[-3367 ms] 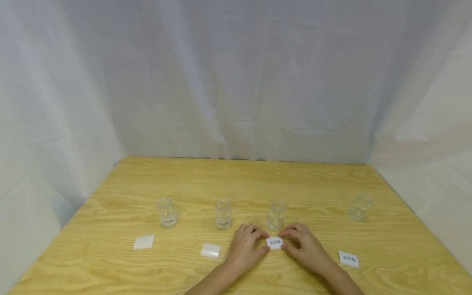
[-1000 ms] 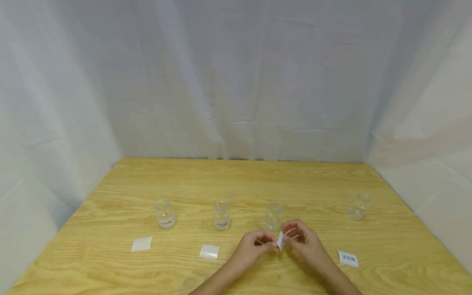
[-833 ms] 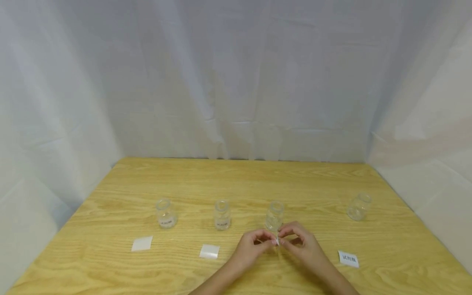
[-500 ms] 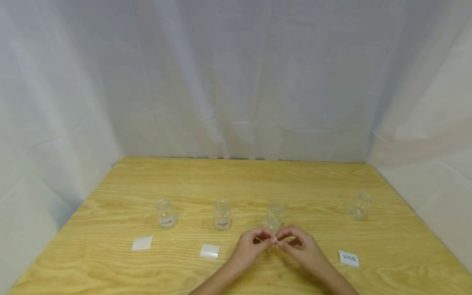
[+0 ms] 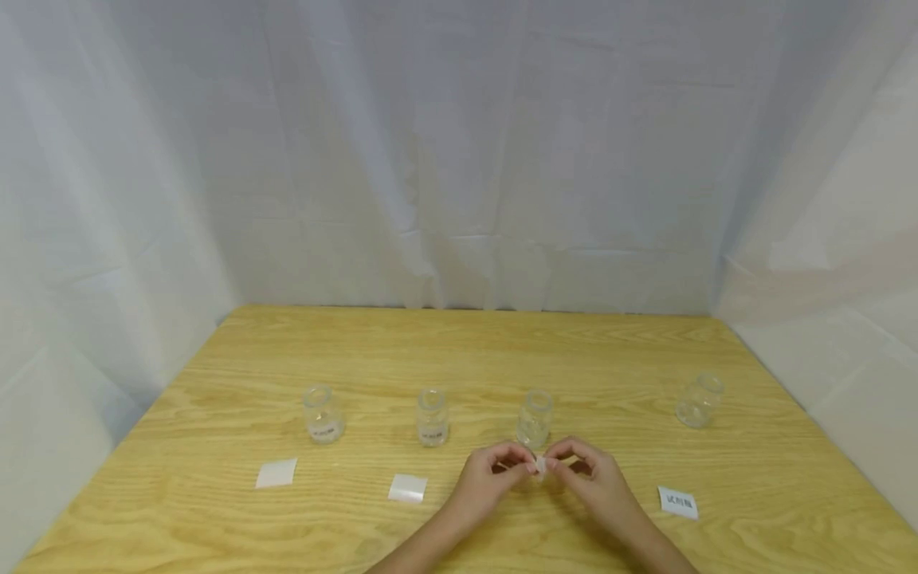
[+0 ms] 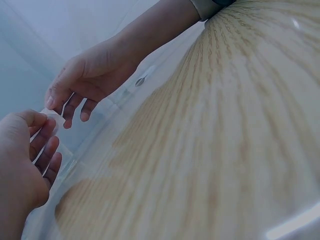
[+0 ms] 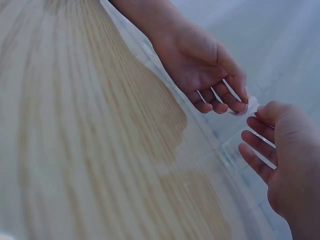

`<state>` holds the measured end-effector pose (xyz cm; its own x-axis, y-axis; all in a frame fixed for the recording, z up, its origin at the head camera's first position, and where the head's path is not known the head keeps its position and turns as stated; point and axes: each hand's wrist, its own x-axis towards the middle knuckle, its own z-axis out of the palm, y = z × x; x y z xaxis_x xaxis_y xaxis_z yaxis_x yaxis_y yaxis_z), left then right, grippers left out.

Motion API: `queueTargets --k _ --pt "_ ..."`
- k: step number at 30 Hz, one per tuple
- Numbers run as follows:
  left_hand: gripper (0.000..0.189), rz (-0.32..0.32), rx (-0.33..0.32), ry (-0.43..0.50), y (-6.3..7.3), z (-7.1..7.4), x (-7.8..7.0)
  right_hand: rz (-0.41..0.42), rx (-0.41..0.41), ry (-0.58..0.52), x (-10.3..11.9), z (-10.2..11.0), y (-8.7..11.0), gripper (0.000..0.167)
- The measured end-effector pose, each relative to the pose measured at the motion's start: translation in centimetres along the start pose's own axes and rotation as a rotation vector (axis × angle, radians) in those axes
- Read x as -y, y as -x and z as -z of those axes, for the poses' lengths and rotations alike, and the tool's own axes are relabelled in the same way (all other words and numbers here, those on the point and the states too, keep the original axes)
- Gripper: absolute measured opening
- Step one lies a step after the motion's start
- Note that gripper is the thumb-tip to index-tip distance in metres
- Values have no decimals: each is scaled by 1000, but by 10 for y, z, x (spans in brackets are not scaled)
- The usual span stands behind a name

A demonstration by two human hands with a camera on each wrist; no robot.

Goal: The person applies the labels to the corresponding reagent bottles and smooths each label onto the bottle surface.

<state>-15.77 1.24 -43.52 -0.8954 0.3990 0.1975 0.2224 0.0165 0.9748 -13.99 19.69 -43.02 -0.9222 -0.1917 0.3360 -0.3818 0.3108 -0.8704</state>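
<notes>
Just in front of a clear glass jar, my left hand and right hand meet with thumbs and fingertips at a small white label. Each hand pinches it at one side. Seen from the left wrist, the label shows pale between the fingertips, with the right hand opposite. The right wrist view has the same label between both sets of fingers, its printed face not visible. The other fingers of both hands are loosely bent.
Two jars bearing printed labels stand to the left; a plain jar stands far right. Blank white squares and a printed label lie on the wooden table. White sheeting surrounds it.
The label, first flat with its print facing up, has been lifted and turned on edge between the hands. The fingertips have drawn together; now a pale blank side shows. Jars stay put.
</notes>
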Motion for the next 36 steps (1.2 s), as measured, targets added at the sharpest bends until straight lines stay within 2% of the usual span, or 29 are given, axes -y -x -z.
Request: queueTargets --k 5,12,17,27,36 --pt "11 23 -37 32 -1 0 1 -47 -47 -52 0 1 0 3" --pt "10 58 -84 100 -3 1 2 -35 -77 -91 0 2 -1 5" --pt "11 65 -116 155 -3 1 1 -58 -104 -112 1 2 -1 7" --pt "9 67 -183 179 -4 2 0 -111 -136 -117 1 4 -2 8" --pt "7 58 -281 172 -3 3 -2 -100 -159 -115 2 7 -3 9"
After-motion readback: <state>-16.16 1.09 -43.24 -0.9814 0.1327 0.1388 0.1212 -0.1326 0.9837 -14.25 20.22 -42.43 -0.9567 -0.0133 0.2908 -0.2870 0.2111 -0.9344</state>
